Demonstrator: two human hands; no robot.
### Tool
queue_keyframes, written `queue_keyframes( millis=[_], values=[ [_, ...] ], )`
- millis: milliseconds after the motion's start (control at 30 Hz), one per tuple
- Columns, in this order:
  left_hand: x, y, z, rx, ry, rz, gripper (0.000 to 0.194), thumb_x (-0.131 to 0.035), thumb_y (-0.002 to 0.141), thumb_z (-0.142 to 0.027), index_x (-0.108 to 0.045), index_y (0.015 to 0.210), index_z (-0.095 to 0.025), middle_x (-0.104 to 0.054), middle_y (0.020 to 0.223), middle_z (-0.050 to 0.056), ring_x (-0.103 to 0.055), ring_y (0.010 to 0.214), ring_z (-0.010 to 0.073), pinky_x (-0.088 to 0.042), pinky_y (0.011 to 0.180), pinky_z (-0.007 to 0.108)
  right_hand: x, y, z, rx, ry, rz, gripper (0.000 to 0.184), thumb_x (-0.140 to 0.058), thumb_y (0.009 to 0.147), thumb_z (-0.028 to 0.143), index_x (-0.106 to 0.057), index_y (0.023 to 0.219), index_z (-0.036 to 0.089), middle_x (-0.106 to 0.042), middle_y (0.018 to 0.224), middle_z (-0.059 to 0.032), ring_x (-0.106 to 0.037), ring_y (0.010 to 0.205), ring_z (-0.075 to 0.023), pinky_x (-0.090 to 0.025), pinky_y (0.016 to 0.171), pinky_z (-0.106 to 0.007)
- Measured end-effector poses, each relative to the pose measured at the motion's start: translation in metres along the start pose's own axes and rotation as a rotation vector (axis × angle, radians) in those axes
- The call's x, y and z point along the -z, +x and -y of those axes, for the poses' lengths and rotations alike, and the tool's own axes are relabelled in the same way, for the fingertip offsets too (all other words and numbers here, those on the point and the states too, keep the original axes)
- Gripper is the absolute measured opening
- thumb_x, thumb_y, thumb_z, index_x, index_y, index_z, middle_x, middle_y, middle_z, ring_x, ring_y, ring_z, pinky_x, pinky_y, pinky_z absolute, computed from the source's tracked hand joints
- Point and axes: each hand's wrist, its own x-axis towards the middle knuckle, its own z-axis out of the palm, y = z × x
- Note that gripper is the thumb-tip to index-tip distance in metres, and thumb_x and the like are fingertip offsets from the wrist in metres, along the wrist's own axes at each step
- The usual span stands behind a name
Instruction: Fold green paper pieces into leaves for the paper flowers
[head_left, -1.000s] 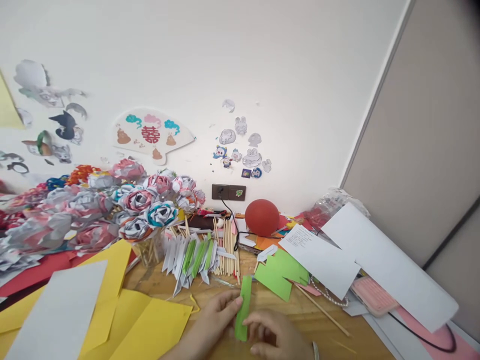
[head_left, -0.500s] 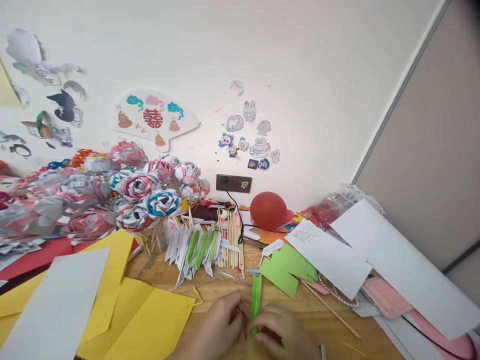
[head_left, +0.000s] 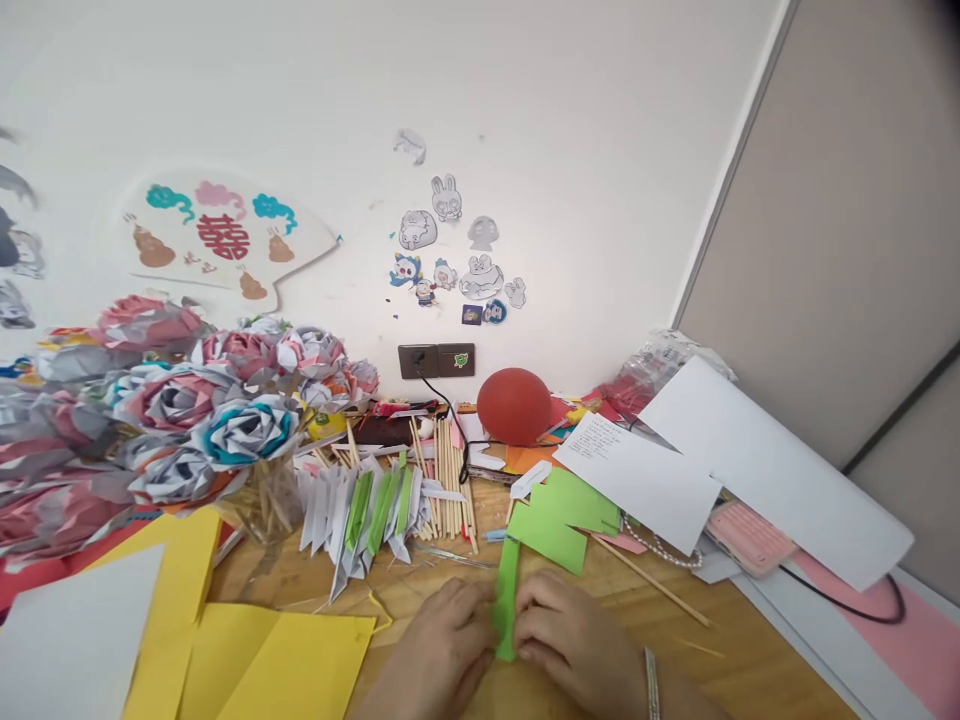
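Observation:
A narrow folded strip of green paper point(head_left: 507, 600) lies lengthwise on the wooden table, pointing away from me. My left hand point(head_left: 450, 635) has its curled fingers along the strip's left edge. On the other side, my right hand point(head_left: 564, 632) pinches the right edge, with a bracelet at its wrist. Part of the strip's lower left edge is hidden by my left fingers. Just beyond its far end lie cut green paper sheets point(head_left: 559, 525). Folded white and green paper pieces point(head_left: 367, 510) stand in a row to the left.
Paper flowers point(head_left: 247, 430) crowd the left side in a clear holder. Yellow sheets point(head_left: 292, 655) lie at front left. Wooden sticks point(head_left: 456, 480) and a red balloon point(head_left: 514, 405) are at the back. A pink calculator-like object point(head_left: 750, 537) sits under white paper point(head_left: 780, 470) at right.
My view has swung to the right, so the scene sits further left. The green strip shows a flatter, wider face than before. Both hands stay at its sides.

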Motion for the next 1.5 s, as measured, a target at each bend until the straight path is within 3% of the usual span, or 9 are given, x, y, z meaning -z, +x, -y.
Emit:
queue_keyframes(
  millis=[133, 267, 500, 700, 867, 1000, 1100, 1300, 1500],
  values=[
    [0.006, 0.001, 0.003, -0.109, -0.033, 0.036, 0.027, -0.048, 0.078, -0.005, -0.06, 0.093, -0.024, -0.065, 0.097, 0.001, -0.056, 0.088, 0.0184, -0.047, 0.079, 0.029, 0.005, 0.0, -0.001, -0.043, 0.073, 0.019, 0.011, -0.054, 0.08, 0.01, -0.059, 0.077, 0.019, -0.059, 0.095, -0.005, -0.054, 0.089, -0.0161, -0.042, 0.078, -0.027],
    [0.009, 0.001, 0.005, -0.228, -0.011, 0.001, 0.025, -0.043, 0.087, -0.011, -0.057, 0.102, -0.025, -0.065, 0.1, 0.001, -0.056, 0.087, 0.0174, -0.046, 0.076, 0.028, 0.006, 0.001, -0.004, -0.079, 0.167, 0.071, 0.011, -0.054, 0.082, 0.011, -0.059, 0.076, 0.019, -0.062, 0.084, -0.0034, -0.056, 0.082, -0.0155, -0.044, 0.075, -0.026],
    [0.002, -0.001, 0.012, -0.32, -0.018, 0.034, 0.024, -0.034, 0.094, -0.019, -0.058, 0.089, -0.022, -0.064, 0.088, 0.001, -0.054, 0.079, 0.0162, -0.042, 0.07, 0.029, 0.004, 0.002, -0.004, -0.13, 0.331, 0.142, 0.011, -0.056, 0.084, 0.023, -0.063, 0.075, 0.02, -0.065, 0.078, -0.0021, -0.059, 0.078, -0.0156, -0.046, 0.073, -0.026],
    [0.004, 0.0, 0.008, -0.311, -0.035, 0.027, 0.025, -0.037, 0.092, -0.019, -0.059, 0.079, -0.022, -0.063, 0.076, -0.001, -0.054, 0.074, 0.0161, -0.038, 0.066, 0.028, 0.002, -0.001, -0.01, -0.021, 0.239, 0.161, 0.011, -0.058, 0.084, 0.022, -0.064, 0.075, 0.02, -0.065, 0.086, -0.0039, -0.058, 0.086, -0.016, -0.044, 0.08, -0.027],
    [0.009, 0.002, 0.001, -0.19, -0.133, 0.103, 0.016, -0.049, 0.086, -0.014, -0.062, 0.081, -0.022, -0.066, 0.083, -0.001, -0.057, 0.079, 0.0165, -0.04, 0.071, 0.026, 0.003, 0.001, -0.014, 0.046, 0.106, 0.125, 0.009, -0.063, 0.082, 0.019, -0.065, 0.073, 0.019, -0.065, 0.085, -0.0018, -0.054, 0.086, -0.0156, -0.04, 0.081, -0.029],
    [0.006, 0.001, 0.001, -0.046, -0.257, 0.122, 0.012, -0.058, 0.079, -0.011, -0.062, 0.077, -0.022, -0.066, 0.081, -0.002, -0.057, 0.082, 0.0152, -0.042, 0.073, 0.024, 0.007, 0.001, -0.011, 0.021, 0.089, 0.198, 0.005, -0.069, 0.077, 0.023, -0.066, 0.073, 0.021, -0.062, 0.085, -0.0003, -0.051, 0.088, -0.0162, -0.04, 0.081, -0.029],
    [0.001, 0.0, 0.002, -0.011, -0.266, 0.141, 0.015, -0.061, 0.072, -0.007, -0.063, 0.071, -0.022, -0.063, 0.078, -0.002, -0.057, 0.08, 0.0157, -0.042, 0.073, 0.025, 0.009, 0.001, -0.007, -0.014, 0.068, 0.245, 0.005, -0.07, 0.077, 0.025, -0.066, 0.074, 0.022, -0.06, 0.084, 0.0002, -0.05, 0.089, -0.0163, -0.04, 0.081, -0.029],
    [-0.004, -0.002, -0.003, 0.13, -0.263, 0.088, 0.012, -0.058, 0.074, -0.009, -0.062, 0.07, -0.02, -0.06, 0.08, 0.001, -0.054, 0.084, 0.0172, -0.043, 0.074, 0.027, -0.002, 0.002, -0.007, -0.099, 0.054, 0.124, 0.017, -0.075, 0.07, 0.03, -0.062, 0.072, 0.02, -0.056, 0.079, 0.0015, -0.049, 0.086, -0.0168, -0.039, 0.077, -0.029],
    [-0.006, -0.003, -0.014, 0.192, -0.201, 0.026, 0.013, -0.055, 0.074, -0.007, -0.057, 0.069, -0.018, -0.056, 0.082, 0.002, -0.05, 0.086, 0.0176, -0.042, 0.077, 0.028, -0.005, 0.004, -0.003, -0.159, 0.005, 0.113, 0.017, -0.074, 0.073, 0.027, -0.059, 0.069, 0.019, -0.055, 0.077, 0.0016, -0.047, 0.084, -0.0176, -0.038, 0.075, -0.029]
  ],
)
